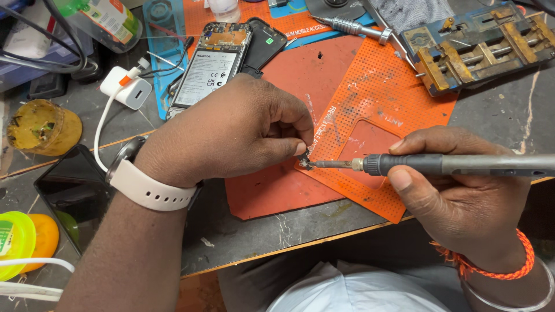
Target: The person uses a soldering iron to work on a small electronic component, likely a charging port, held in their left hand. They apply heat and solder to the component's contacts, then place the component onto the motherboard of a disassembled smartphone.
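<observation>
Between the two sets of fingers, over the orange perforated mat (378,110), sits a tiny dark component (305,164). The left hand (231,130) pinches it, thumb and forefinger closed tight on it, the other fingers curled in; a pale watch strap (151,190) circles that wrist. The right hand (457,193) is closed around the dark grip of a soldering iron (439,164), which lies nearly level and points toward the left fingers, its metal tip touching the component just below the pinch. An orange braided band (497,268) and a thin metal bangle (520,300) ring the right wrist.

Under both hands a smooth red mat (277,185) lies on the grey surface (260,237), partly beneath the perforated one. Beyond the left fingers rests an opened phone (211,63), back cover off, with a black cover (265,43) just beside it. Well beyond the right fingers stands a blue and brass board-holding jig (480,46), and near it a metal screwdriver (352,28). Out past the left wrist lie a white charger plug (126,86) with its cable, a yellow cup (40,127) and a dark phone (75,190) lying screen up.
</observation>
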